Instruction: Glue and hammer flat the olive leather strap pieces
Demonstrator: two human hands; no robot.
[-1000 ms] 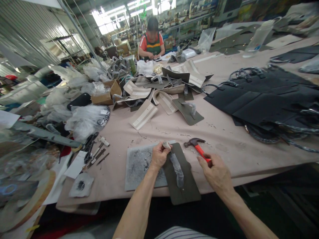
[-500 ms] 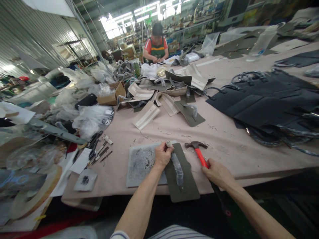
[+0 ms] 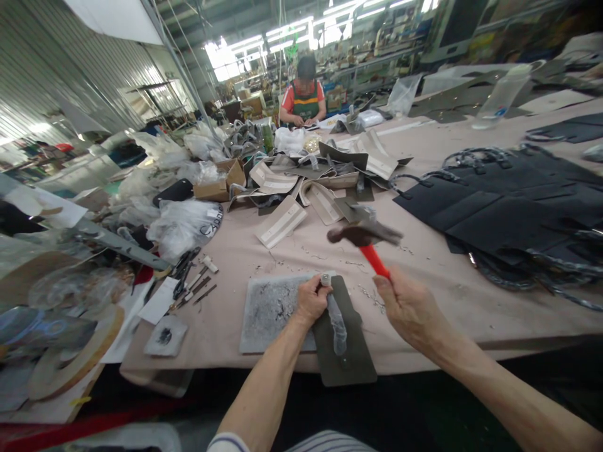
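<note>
Plainly, the right hand (image 3: 414, 307) is wrapped snugly around the red handle of a hammer (image 3: 363, 236), whose blurred dark head hangs tilted above the table (image 3: 226, 320), apart from the work below, while the left hand (image 3: 312, 299) has its thumb and fingers closed around a short, pale rod (image 3: 325, 280), its round top showing above the grip; the lower end is hidden, so I can't tell whether it touches the dark green panel (image 3: 353, 333) under it. That panel lies at the near edge of the table, partly over a grey, speckled slab (image 3: 268, 314) and poking out past the edge, with a plastic-wrapped strap (image 3: 336, 320) running down its middle. Left of the slab sit a few small tools (image 3: 200, 289) and a white pad (image 3: 166, 336) with a dark smear. Farther back is a pile of beige and green panels (image 3: 282, 220) beside a cardboard box (image 3: 211, 188), black bags (image 3: 509, 207) are spread on the right, and 1 co-worker (image 3: 306, 103) in a green apron is at the far side, 2 hands held low and close together
</note>
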